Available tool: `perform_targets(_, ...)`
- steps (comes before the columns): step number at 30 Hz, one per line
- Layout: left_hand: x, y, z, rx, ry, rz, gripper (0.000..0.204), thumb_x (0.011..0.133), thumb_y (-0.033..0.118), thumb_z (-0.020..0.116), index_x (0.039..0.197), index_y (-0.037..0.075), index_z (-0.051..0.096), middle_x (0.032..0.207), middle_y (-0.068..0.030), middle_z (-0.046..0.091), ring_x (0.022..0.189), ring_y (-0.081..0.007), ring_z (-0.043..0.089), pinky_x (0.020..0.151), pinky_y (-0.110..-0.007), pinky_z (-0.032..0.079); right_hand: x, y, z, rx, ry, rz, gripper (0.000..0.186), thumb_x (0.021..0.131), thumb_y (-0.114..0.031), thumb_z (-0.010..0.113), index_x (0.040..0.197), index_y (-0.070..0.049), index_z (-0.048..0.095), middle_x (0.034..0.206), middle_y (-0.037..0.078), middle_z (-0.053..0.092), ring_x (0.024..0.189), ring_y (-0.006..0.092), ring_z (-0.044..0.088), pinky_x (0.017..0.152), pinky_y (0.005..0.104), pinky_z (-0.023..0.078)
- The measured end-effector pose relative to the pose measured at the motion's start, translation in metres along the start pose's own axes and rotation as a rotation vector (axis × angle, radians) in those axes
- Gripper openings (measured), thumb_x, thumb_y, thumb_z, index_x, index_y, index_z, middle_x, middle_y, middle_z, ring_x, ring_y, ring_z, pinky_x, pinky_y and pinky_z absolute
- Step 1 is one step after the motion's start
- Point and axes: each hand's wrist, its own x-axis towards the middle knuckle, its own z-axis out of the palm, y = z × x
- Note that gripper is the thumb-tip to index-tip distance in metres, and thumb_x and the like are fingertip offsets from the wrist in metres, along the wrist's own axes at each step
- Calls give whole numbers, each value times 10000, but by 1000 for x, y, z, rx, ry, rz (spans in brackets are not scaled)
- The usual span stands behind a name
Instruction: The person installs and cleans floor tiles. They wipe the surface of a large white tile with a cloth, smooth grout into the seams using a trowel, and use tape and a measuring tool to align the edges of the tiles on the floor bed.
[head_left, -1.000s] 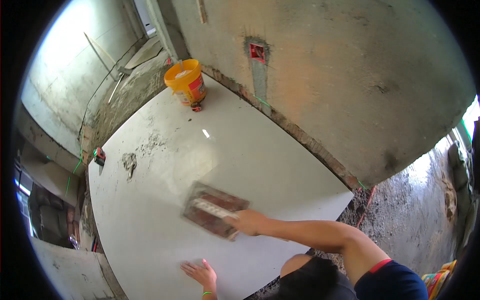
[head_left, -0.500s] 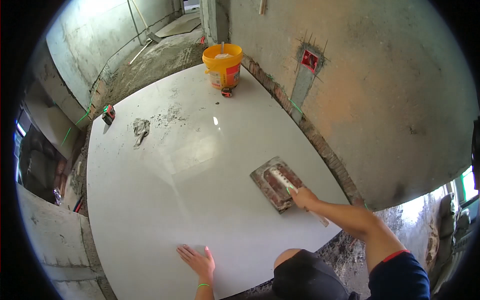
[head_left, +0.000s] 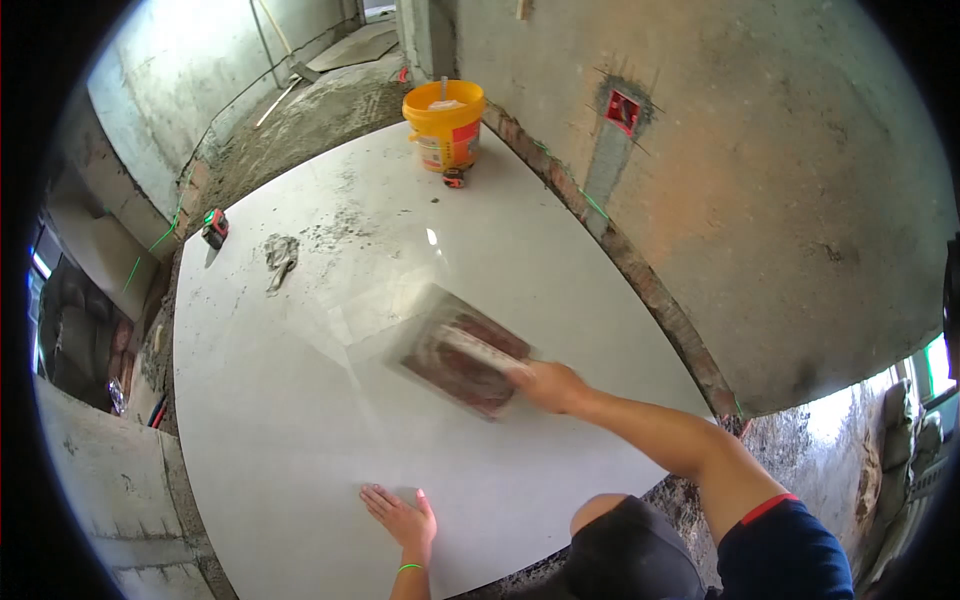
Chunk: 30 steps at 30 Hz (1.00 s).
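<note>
My right hand (head_left: pixel 548 387) grips the pale handle of a flat rectangular beating paddle (head_left: pixel 455 362), dark red-brown and dirty on its back. Motion blurs the paddle over the middle of a large glossy off-white tile (head_left: pixel 290 440); whether it touches the surface I cannot tell. Nearer to me, my left hand (head_left: pixel 402 518) lies flat on the tile with its fingers stretched, holding nothing. A grey crumpled rag (head_left: pixel 282 258) and scattered mortar crumbs (head_left: pixel 340 232) lie toward the tile's far left.
At the far end of the tile stand a yellow bucket (head_left: pixel 443 128) and a small tape measure (head_left: pixel 454 178). A small red and black device (head_left: pixel 215 228) sits by the left edge. Along the right runs a bare wall (head_left: pixel 740 250) with a red socket box (head_left: pixel 622 112).
My right hand has swung the paddle leftward, from the tile's right side to its middle. My left hand stays flat, almost in the same spot.
</note>
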Motion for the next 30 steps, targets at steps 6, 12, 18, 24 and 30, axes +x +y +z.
perform_targets(6, 9, -2, 8, -43, 0, 138, 868, 856, 465, 503, 1363, -193, 253, 1478, -356, 143, 1408, -462, 60, 1156, -510, 55, -35, 158, 13, -36, 178, 509, 567, 929, -531, 462, 867, 11, 615, 673, 186, 620, 569, 285, 632, 519, 427, 484)
perform_targets(12, 15, -11, 12, -53, 31, 107, 901, 871, 544, 485, 1419, -118, 212, 1517, -287, 120, 1434, -390, 52, 1159, -497, 86, -3, 160, 48, -181, 91, 405, 621, 933, -556, 431, 1018, 40, 584, 878, 203, 631, 788, 333, 623, 668, 424, 487)
perform_targets(18, 29, -136, -43, -415, 76, -162, 813, 877, 544, 499, 1411, -39, 310, 1472, -211, 314, 1399, -351, 210, 1144, -494, 148, 20, 24, 62, -434, -279, -16, 648, 955, -552, 334, 970, 43, 591, 870, 236, 632, 802, 372, 646, 676, 476, 504)
perform_targets(24, -27, -298, -54, -51, 411, -699, 869, 885, 559, 458, 1428, -88, 253, 1515, -290, 141, 1426, -415, 54, 1149, -523, 29, -10, -258, 136, -310, -446, -182, 553, 947, -477, 414, 721, 4, 568, 594, 132, 564, 545, 225, 542, 563, 395, 440)
perform_targets(30, -38, -308, -53, -47, 351, -685, 856, 915, 558, 388, 1431, -104, 220, 1513, -313, 104, 1427, -421, 48, 1151, -508, 51, -25, -463, 225, 150, -419, -806, 432, 977, -365, 478, 788, 23, 514, 578, 83, 412, 575, 135, 367, 516, 334, 370)
